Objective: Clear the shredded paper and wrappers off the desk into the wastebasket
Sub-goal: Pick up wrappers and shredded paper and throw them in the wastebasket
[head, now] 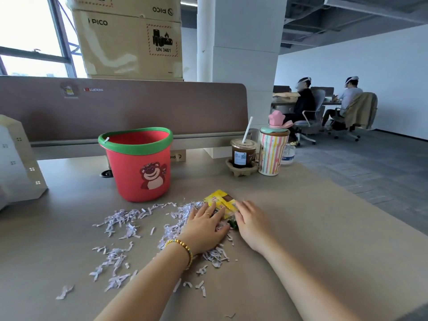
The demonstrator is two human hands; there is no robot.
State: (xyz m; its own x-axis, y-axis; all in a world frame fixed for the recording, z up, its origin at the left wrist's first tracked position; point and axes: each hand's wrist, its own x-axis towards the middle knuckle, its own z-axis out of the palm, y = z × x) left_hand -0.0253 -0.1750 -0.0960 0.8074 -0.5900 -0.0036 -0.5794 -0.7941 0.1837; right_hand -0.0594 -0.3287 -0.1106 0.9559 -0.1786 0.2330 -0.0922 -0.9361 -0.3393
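Note:
Pale shredded paper [120, 218] lies scattered over the brown desk [324, 228], thickest under and around my hands. Yellow wrappers [220, 198] sit just beyond my fingertips, and a small green wrapper [232, 224] shows between my hands. My left hand [205, 225] lies flat with spread fingers on the shreds and touches the yellow wrappers. My right hand [251, 221] rests palm down beside it, fingers on the wrappers' edge. The red wastebasket [141, 172] with a green rim and a bear picture stands upright behind the pile, to the left.
An iced coffee cup [243, 154] in a cardboard holder and a striped tumbler [272, 151] stand at the back right. A white device [16, 167] sits at the left edge. A brown divider [127, 107] backs the desk. Two people sit far right.

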